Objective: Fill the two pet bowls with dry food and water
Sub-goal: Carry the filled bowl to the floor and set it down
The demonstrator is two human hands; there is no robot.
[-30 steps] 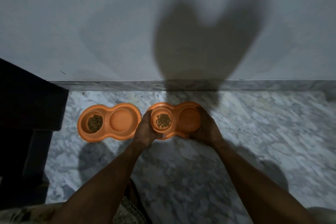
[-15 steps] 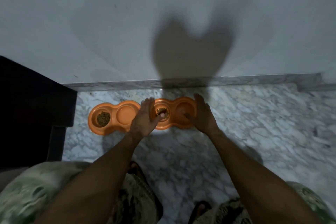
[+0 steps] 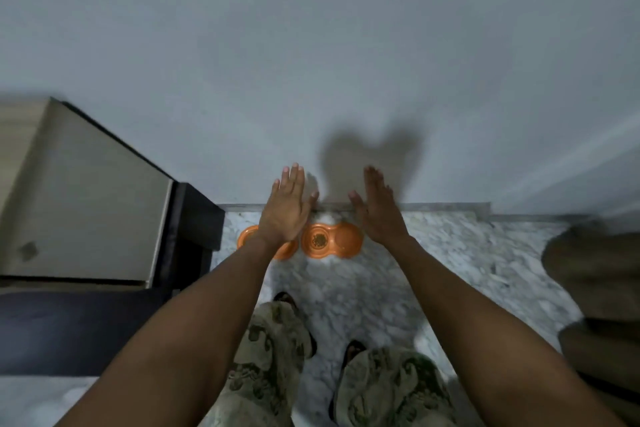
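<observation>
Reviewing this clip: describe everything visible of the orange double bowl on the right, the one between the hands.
The right orange double bowl looks like moulded plastic, a peanut-shaped dish with two round wells. Its left well holds brown dry food; the right well shows no kibble, and water cannot be judged. It lies flat on the marble floor near the wall, beside a second orange bowl. Neither hand touches it.

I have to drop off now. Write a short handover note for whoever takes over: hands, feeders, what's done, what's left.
Left hand: open, empty, raised above the floor.
Right hand: open, empty, likewise raised.
Two orange double feeders stand side by side on the marble floor by the wall. Right feeder: dry food in its left cup; water in the right cup cannot be confirmed. Left feeder: mostly hidden behind the left hand, contents not visible.
Left: check both water cups and top up if dry.
</observation>
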